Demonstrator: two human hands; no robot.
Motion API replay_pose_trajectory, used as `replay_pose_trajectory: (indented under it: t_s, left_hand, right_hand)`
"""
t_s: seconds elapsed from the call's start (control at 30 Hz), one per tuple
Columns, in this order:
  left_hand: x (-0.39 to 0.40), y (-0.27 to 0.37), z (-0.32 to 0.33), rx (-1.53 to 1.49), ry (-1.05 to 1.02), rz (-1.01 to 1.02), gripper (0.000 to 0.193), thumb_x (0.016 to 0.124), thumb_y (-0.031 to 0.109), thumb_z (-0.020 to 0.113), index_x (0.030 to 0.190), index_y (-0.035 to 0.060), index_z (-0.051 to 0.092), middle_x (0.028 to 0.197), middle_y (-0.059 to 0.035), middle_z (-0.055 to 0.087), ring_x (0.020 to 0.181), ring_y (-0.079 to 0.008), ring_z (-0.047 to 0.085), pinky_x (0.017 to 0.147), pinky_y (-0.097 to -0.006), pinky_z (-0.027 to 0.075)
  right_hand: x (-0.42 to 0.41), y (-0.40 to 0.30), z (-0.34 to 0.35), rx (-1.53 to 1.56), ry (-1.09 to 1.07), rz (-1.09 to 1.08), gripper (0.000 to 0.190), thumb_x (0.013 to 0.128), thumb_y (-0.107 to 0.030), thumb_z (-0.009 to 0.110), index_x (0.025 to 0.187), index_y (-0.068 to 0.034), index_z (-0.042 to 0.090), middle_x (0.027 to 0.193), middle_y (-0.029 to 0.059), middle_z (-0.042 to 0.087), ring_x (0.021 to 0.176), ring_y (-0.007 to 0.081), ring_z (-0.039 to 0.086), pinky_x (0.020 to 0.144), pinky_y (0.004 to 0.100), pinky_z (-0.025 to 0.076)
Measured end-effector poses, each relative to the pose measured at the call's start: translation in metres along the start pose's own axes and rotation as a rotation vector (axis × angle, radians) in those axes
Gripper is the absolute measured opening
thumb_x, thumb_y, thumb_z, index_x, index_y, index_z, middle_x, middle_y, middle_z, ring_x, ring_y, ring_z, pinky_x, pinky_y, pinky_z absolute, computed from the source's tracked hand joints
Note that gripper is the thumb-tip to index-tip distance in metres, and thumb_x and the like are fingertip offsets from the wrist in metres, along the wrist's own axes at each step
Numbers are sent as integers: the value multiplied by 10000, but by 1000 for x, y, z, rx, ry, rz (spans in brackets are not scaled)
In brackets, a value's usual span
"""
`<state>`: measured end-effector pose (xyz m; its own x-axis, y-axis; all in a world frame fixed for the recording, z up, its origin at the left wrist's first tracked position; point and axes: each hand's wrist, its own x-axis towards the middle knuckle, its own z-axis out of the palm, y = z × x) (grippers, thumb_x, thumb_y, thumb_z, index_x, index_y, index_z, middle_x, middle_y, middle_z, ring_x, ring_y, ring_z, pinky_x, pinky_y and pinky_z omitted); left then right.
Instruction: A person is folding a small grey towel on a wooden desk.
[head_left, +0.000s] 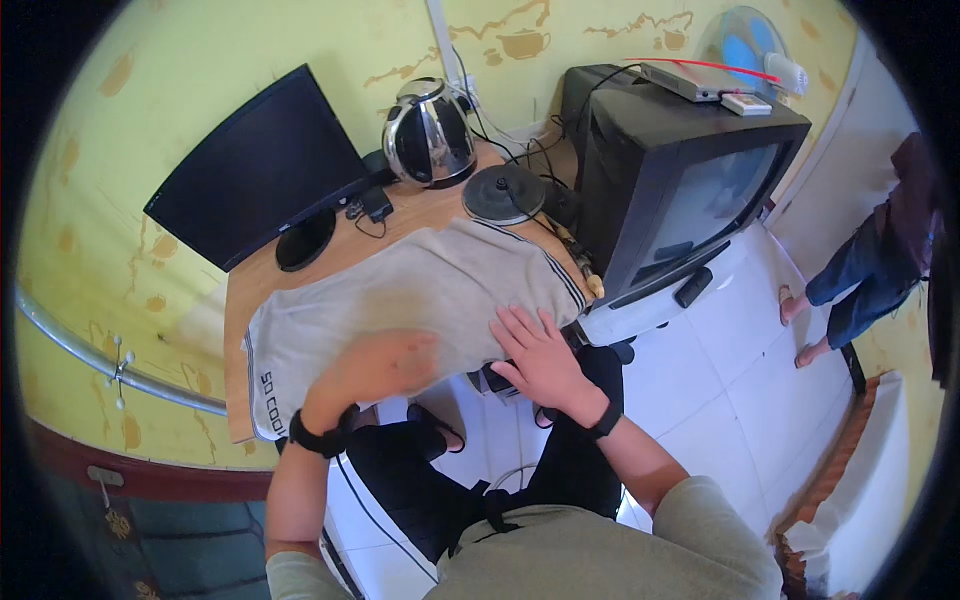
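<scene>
A light grey-beige towel (442, 277) is spread across the wooden desk (237, 322), with dark stripes along its right end and dark lettering at its left end. My right hand (541, 365) rests palm down on the towel's near right part, fingers apart and holding nothing. My left hand (386, 364) is blurred over the near middle of the cloth; its fingers cannot be made out, nor whether it touches the fabric. Shallow folds run through the towel.
Behind the towel stand a monitor (262, 169), a power adapter (375, 202), an electric kettle (429, 135) and its round base (504, 191) with loose cables. A CRT television (637, 180) borders the desk's right side. Further right, a person (874, 255) stands near the door.
</scene>
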<state>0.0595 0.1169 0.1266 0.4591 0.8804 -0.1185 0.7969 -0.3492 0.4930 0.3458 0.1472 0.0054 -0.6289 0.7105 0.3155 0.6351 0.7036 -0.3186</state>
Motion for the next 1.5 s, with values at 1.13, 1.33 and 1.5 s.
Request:
replay_pose_trajectory:
  t_s: [1.13, 1.33, 1.5]
  left_hand:
    - [-60, -38, 122, 345, 645, -326, 579, 988, 375, 615, 1497, 105, 553, 1609, -166, 455, 1503, -363, 388, 1203, -675, 242]
    - [-55, -42, 122, 325, 707, -350, 544, 976, 357, 636, 1458, 109, 590, 1578, -137, 495, 1484, -346, 420, 1195, -677, 246]
    - [-37, -1, 136, 68, 831, -125, 312, 954, 260, 686, 1207, 79, 706, 1297, -122, 657, 1240, -314, 605, 1068, -557, 429]
  right_hand:
    - [28, -13, 9, -133, -6, -73, 603, 1030, -458, 571, 1514, -100, 534, 1616, 198, 438, 1528, 385, 349, 1242, 621, 211]
    - [15, 16, -17, 223, -88, -89, 568, 1005, -293, 651, 1505, -54, 528, 1584, 239, 463, 1462, 422, 439, 1226, 514, 314]
    - [57, 47, -40, 99, 171, 136, 508, 995, -254, 645, 1436, -13, 568, 1568, 274, 461, 1384, 458, 497, 1149, 489, 421]
